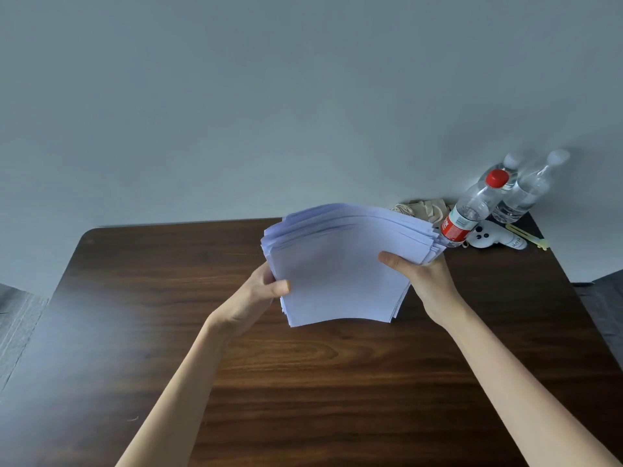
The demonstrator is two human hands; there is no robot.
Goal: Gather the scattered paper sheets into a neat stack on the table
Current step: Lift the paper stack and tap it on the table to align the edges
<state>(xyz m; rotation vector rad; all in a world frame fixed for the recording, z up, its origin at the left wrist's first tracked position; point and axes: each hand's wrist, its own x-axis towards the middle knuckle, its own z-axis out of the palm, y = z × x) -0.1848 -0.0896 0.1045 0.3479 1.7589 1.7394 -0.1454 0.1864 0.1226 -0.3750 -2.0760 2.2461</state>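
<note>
A bundle of white paper sheets is held up above the dark wooden table, tilted with its far edge raised. The sheets' edges are fanned and uneven along the top and sides. My left hand grips the bundle's left edge, thumb on top. My right hand grips the right edge, thumb on the top sheet and fingers underneath. No loose sheets lie on the table in view.
At the table's far right corner stand a clear bottle with a red cap and two other clear bottles. Beside them lie a white controller, a yellow-green clip and some beige cloth. A grey wall is behind.
</note>
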